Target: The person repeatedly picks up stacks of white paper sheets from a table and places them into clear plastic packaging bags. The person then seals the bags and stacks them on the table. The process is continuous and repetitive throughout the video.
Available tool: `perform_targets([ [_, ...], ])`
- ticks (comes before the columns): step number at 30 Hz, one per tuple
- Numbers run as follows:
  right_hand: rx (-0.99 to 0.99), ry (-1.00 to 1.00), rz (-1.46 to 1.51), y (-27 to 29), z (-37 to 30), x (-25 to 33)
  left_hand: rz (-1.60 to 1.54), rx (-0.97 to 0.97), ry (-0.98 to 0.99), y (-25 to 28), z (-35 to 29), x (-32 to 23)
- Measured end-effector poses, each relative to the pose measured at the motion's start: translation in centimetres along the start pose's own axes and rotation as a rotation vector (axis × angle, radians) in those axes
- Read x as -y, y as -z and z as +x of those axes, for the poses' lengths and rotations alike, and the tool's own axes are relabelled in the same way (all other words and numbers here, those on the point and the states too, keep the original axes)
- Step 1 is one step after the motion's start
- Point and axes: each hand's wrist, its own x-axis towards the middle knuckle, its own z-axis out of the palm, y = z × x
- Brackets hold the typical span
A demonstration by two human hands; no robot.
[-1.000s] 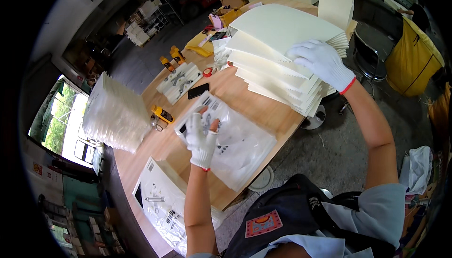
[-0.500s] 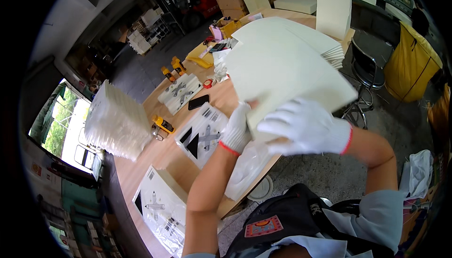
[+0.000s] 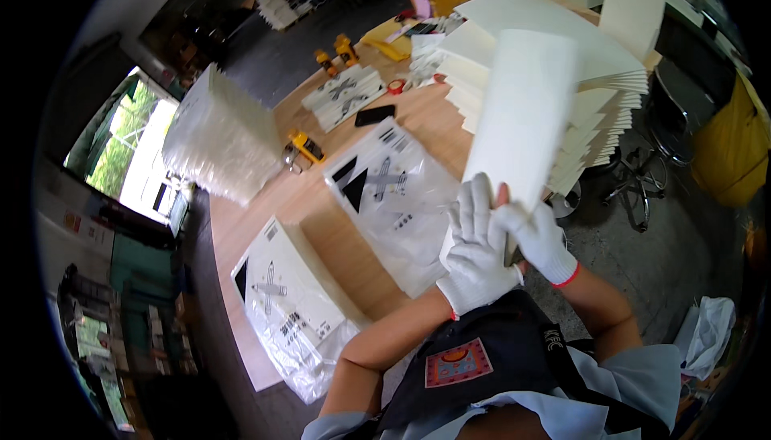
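A curved bundle of white paper sheets [image 3: 522,111] stands upright in front of me, its lower end at my gloved hands. My left hand [image 3: 475,251] lies against the bundle's lower part with its fingers stretched out. Gripping the bundle's lower right side, my right hand [image 3: 540,241] has its bare thumb tip showing. Left of the hands, a clear plastic bag [image 3: 401,207] printed with crossed pencils lies flat on the table. Nearer the front left is a filled bag of paper [image 3: 293,295] with the same print. Fanned stacks of white paper [image 3: 598,107] stand behind the bundle.
On the wooden table [image 3: 241,239] are a black phone [image 3: 375,115], a yellow bottle [image 3: 307,146] and red tape [image 3: 396,87]. A tall pile of wrapped white material [image 3: 217,139] stands at the left. A black stool [image 3: 671,111] and yellow sack [image 3: 731,151] are at the right.
The sheets that lay tilted across the stacks are now upright and curved, closer to me. Both hands have come together at their lower end; the view has shifted.
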Motion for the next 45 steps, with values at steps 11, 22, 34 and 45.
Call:
perform_targets([
  [11, 0.545, 0.391, -1.138, 4.3, -4.1, -2.7, -0.048, 0.116, 0.766, 5.5, -3.0, 14.7],
  [22, 0.418, -0.077, -0.017, -3.8, 2.6, -17.1, -0.514, 0.188, -0.057, -0.1, -7.9, 7.1],
  [34, 0.376, 0.448, -0.748, -8.7, -2.7, -6.8, -0.374, 0.067, 0.441, -2.1, -7.9, 12.4],
  [45, 0.357, 0.095, -1.101, -6.4, 1.4, -13.3, 0.171, -0.246, 0.718, -3.3, -22.1, 14.5],
])
